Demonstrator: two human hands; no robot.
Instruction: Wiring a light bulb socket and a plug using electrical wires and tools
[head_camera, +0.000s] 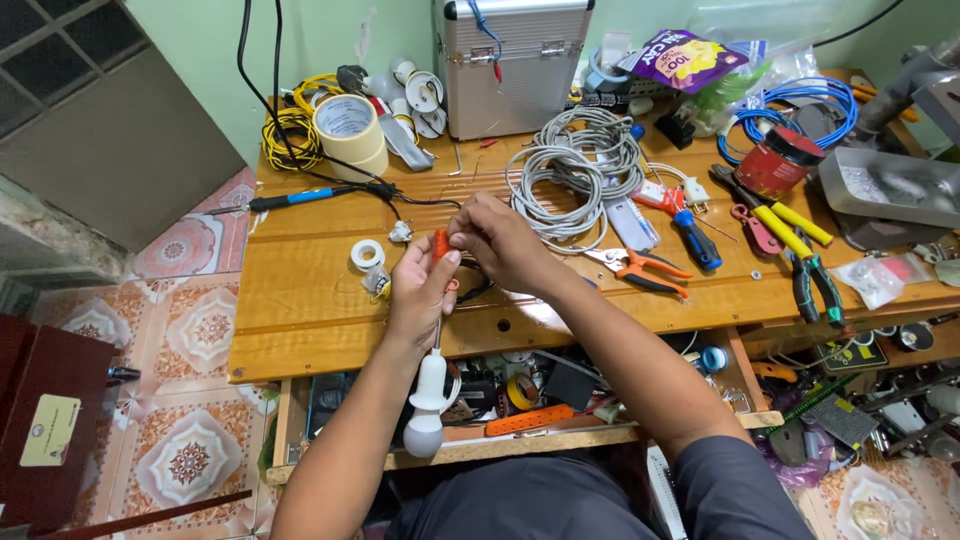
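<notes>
Your left hand (420, 290) grips the orange connector (440, 244), bulb holder (428, 400) dangling below. Your right hand (500, 240) pinches its top, fingers pressed together; steady, fine fingertip work seems needed.

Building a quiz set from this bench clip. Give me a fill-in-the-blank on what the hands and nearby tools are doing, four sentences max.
1. Both hands, the left hand and the right hand, pinch a small ____ coloured part.
2. A white ____ in its socket hangs below the left hand.
3. The coil of grey cable lies on the ____ workbench.
4. The big roll of masking tape sits to the ____ of the metal case.

Missing words: orange; bulb; wooden; left
</notes>
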